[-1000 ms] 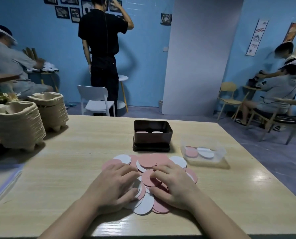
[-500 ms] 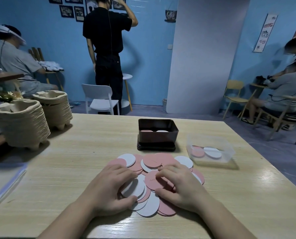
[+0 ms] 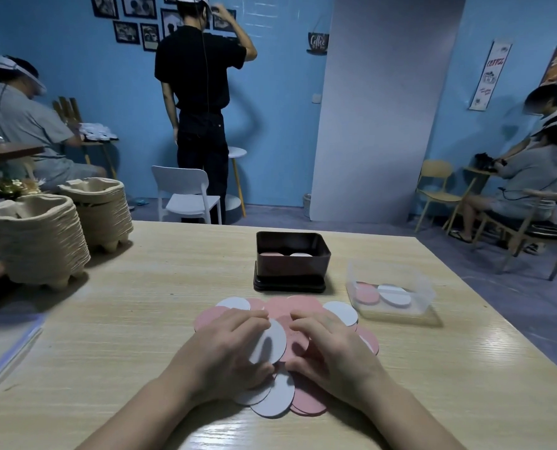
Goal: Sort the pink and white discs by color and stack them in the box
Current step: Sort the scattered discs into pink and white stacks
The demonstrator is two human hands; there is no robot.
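Note:
A loose heap of pink and white discs (image 3: pixel 303 308) lies on the wooden table in front of me. My left hand (image 3: pixel 225 352) grips a white disc (image 3: pixel 269 342), tilted up on edge between thumb and fingers. Beside it, my right hand (image 3: pixel 332 352) is closed on a pink disc (image 3: pixel 296 344), fingers over its top. Behind the heap stands a dark box (image 3: pixel 291 266) on its lid, with a pink stack on the left and a white stack on the right inside.
A clear plastic tub (image 3: pixel 392 295) holding a pink and a white disc stands right of the box. Two stacks of pulp egg trays (image 3: pixel 40 241) fill the table's left side. A folder (image 3: pixel 4 345) lies at the left edge. Several people and chairs are behind the table.
My left hand has lifted a white disc from flat up onto its edge. My right hand has closed further over a pink disc. The view has shifted slightly.

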